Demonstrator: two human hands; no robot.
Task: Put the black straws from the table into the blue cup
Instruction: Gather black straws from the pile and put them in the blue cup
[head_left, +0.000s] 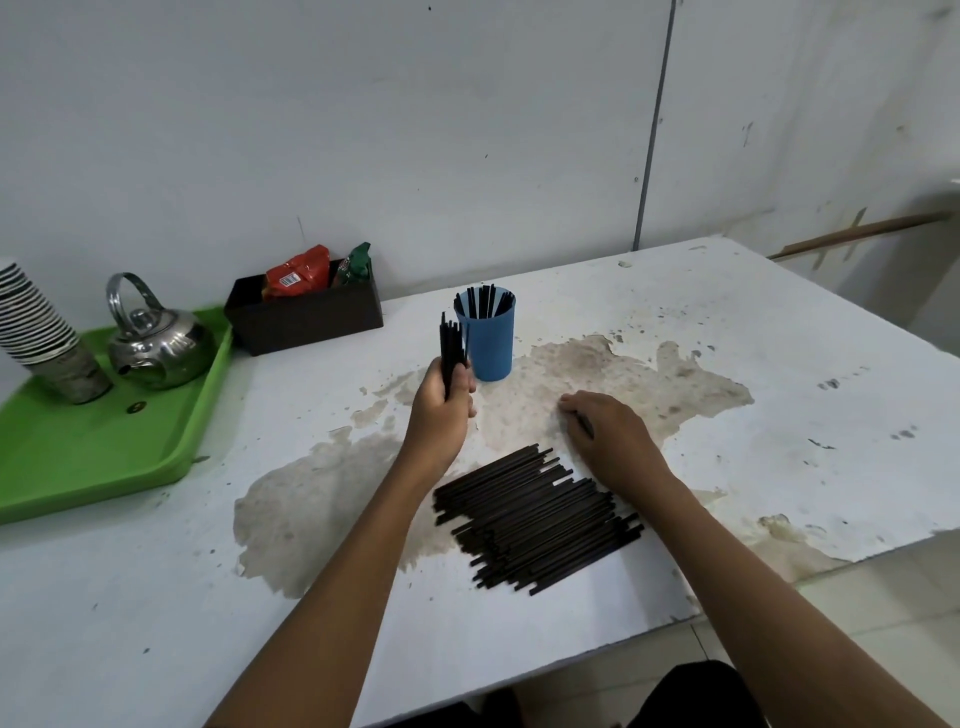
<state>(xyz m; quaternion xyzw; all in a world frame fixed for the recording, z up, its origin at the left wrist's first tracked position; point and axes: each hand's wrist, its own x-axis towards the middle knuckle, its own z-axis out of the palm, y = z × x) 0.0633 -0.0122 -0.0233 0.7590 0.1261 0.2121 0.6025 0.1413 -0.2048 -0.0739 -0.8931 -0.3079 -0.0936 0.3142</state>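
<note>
While a big pile of straws (537, 519) lies near the table's (779, 415) front edge, the left hand (441, 402) grips an upright bundle (451, 345) just left of the blue cup (487, 340), already holding several. The right hand (605, 431) rests curled on the tabletop, pinching one straw. Open room lies right; a green tray (78, 452) sits far left.

A white painted desk (675, 322), matt, worn through to rough brownish patches. Matt black plastic straws (535, 525). A smooth blue plastic cup (491, 343). A shiny polished metal kettle (158, 343) on a glossy green plastic tray (78, 457). Glossy foil packets (298, 273).
</note>
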